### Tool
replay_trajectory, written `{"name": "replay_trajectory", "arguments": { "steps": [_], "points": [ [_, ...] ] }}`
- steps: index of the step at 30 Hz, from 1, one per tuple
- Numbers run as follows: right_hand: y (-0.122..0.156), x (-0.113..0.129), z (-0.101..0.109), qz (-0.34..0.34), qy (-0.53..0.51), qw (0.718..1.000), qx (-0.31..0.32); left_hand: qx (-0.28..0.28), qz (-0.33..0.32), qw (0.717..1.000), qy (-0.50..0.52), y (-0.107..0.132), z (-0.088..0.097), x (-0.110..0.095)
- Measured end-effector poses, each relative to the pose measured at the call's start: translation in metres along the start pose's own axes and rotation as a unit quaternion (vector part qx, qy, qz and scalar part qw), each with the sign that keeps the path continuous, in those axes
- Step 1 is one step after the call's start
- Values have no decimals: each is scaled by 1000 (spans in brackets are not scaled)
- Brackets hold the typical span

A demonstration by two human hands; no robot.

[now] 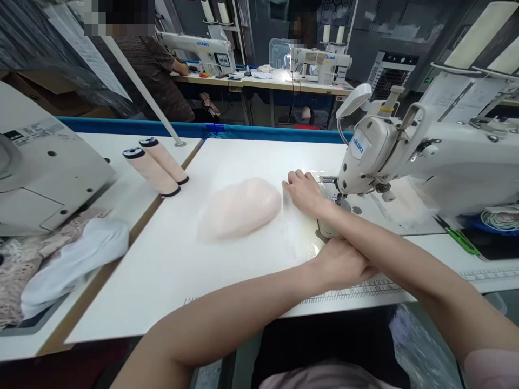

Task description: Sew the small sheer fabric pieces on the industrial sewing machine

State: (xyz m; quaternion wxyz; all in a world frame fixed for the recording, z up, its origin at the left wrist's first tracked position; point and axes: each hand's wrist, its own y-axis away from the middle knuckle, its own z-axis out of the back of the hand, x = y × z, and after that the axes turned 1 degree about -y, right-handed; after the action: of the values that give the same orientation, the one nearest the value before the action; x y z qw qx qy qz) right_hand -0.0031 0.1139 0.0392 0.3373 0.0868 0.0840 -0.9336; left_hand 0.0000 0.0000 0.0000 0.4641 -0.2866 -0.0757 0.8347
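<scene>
A pale pink, rounded bra cup (243, 208), its edges blurred, is over the white tabletop left of the sewing machine (365, 146). Just right of the cup is my right hand (304, 192), fingers apart and slightly bent, with a small gap between it and the cup. My right forearm crosses over my left wrist area. My left hand (340, 265) rests low by the front of the machine bed, near the printed ruler (365, 289). Its fingers are hidden behind my right forearm, so what they hold does not show.
Two peach thread cones (156, 170) lie to the left. Lace and white fabric (81, 259) sit by another machine (44, 167) at far left. Green-handled snips (462, 241) lie on the right. A person (150, 75) works beyond the blue edge.
</scene>
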Motion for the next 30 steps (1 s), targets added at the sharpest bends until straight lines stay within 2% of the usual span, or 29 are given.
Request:
{"name": "replay_trajectory", "arguments": {
  "steps": [5,8,13,18,30],
  "points": [
    [10,3,-4,8,11,1000,-12,9,3,1000,-13,2,-3,0],
    [10,5,-6,7,18,1000,-16,-7,-7,1000,-15,2,-5,0],
    [-5,5,-8,-2,29,999,-15,-50,-27,998,-3,2,-4,1],
    [-18,-1,-9,-6,37,999,-17,-36,0,999,7,3,-2,1],
    [6,-5,-9,44,47,998,-27,-19,-14,999,-29,1,-8,4]
  ]
}}
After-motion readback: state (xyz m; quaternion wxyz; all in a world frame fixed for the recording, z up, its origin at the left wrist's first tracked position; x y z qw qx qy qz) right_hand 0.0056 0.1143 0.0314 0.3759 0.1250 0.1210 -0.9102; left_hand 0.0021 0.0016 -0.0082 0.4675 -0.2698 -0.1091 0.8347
